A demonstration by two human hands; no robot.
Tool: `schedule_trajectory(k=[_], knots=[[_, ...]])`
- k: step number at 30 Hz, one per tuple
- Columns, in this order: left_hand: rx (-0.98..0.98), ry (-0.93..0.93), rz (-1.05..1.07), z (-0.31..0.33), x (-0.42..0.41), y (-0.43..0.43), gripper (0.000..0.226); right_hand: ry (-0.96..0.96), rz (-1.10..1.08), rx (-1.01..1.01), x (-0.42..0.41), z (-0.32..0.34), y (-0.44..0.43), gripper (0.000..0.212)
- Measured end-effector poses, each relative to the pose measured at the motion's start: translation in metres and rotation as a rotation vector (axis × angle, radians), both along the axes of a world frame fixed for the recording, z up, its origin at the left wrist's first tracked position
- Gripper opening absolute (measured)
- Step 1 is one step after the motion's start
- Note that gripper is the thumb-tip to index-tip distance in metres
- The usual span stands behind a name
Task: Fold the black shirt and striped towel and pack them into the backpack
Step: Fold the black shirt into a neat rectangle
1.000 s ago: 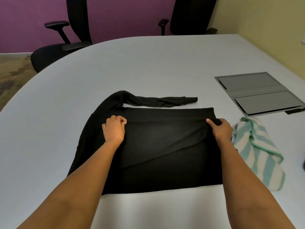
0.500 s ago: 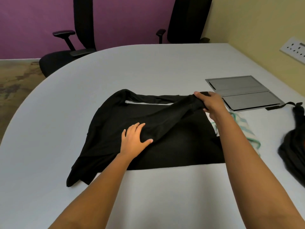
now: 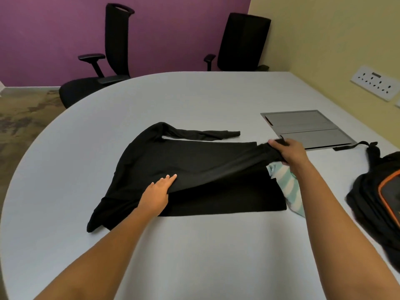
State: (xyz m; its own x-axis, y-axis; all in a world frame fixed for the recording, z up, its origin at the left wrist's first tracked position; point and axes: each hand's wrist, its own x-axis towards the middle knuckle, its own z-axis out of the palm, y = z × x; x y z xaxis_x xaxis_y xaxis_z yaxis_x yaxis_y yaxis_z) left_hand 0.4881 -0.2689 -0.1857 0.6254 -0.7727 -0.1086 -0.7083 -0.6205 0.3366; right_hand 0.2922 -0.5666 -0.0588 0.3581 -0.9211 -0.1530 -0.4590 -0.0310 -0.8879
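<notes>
The black shirt (image 3: 194, 165) lies spread on the white table (image 3: 194, 256), one long sleeve stretched along its far edge. My right hand (image 3: 289, 151) is shut on the shirt's right edge and holds that fold lifted a little off the table. My left hand (image 3: 159, 194) rests flat on the shirt near its middle, fingers slightly under the lifted fold. The green and white striped towel (image 3: 289, 187) lies crumpled beside the shirt's right edge, partly hidden by my right forearm. The black backpack (image 3: 381, 198) with orange trim lies at the table's right edge.
A grey flush cable hatch (image 3: 303, 128) sits in the table beyond my right hand. Two black office chairs (image 3: 116, 50) stand at the far side. A socket panel (image 3: 376, 83) is on the yellow wall at the right.
My right hand has carried the shirt's right edge up and rightward. My left hand opened from a fist and slid flat toward the shirt's middle. The view shifted, bringing the backpack in.
</notes>
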Motion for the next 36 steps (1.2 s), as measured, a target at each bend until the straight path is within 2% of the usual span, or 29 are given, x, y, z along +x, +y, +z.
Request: schedule_trajectory(k=[4,5,7,11,14,17,20,23,25,29,33,36], knots=[[0.275,-0.016,-0.173,-0.021,-0.022,0.010,0.055,0.394,0.020,-0.113,-0.028,-0.064,-0.012,0.045],[0.311,0.008,-0.191,-0.026,-0.026,0.011,0.054,0.483,0.036,-0.116,-0.033,-0.079,-0.012,0.043],[0.261,0.051,-0.153,-0.029,-0.028,0.010,0.054,0.584,0.037,-0.147,-0.039,-0.101,-0.008,0.034],[0.008,-0.073,0.078,-0.021,-0.006,-0.005,0.053,0.521,-0.064,-0.263,-0.038,-0.118,0.001,0.022],[0.000,-0.068,0.277,-0.024,0.013,-0.004,0.045,0.533,-0.074,-0.338,-0.042,-0.128,0.002,0.020],[0.056,-0.109,0.310,-0.036,0.016,0.013,0.046,0.589,-0.140,-0.334,-0.049,-0.143,0.001,0.020],[0.017,-0.137,0.343,-0.049,0.013,0.035,0.043,0.747,-0.130,-0.493,-0.045,-0.148,0.005,0.024],[-0.043,-0.163,0.361,-0.053,0.015,0.045,0.038,0.727,-0.114,-0.629,-0.028,-0.142,0.019,0.030],[-0.097,-0.167,0.390,-0.050,0.017,0.048,0.035,0.663,-0.004,-0.698,-0.013,-0.138,0.036,0.029],[-0.167,-0.151,0.480,-0.034,0.025,0.064,0.033,0.612,0.349,-0.758,0.014,-0.144,0.080,0.027],[-0.115,-0.153,0.482,-0.023,0.036,0.098,0.033,0.590,0.501,-0.703,0.034,-0.152,0.124,0.030],[-0.029,-0.140,0.406,-0.019,0.042,0.123,0.041,0.604,0.604,-0.645,0.050,-0.157,0.151,0.038]])
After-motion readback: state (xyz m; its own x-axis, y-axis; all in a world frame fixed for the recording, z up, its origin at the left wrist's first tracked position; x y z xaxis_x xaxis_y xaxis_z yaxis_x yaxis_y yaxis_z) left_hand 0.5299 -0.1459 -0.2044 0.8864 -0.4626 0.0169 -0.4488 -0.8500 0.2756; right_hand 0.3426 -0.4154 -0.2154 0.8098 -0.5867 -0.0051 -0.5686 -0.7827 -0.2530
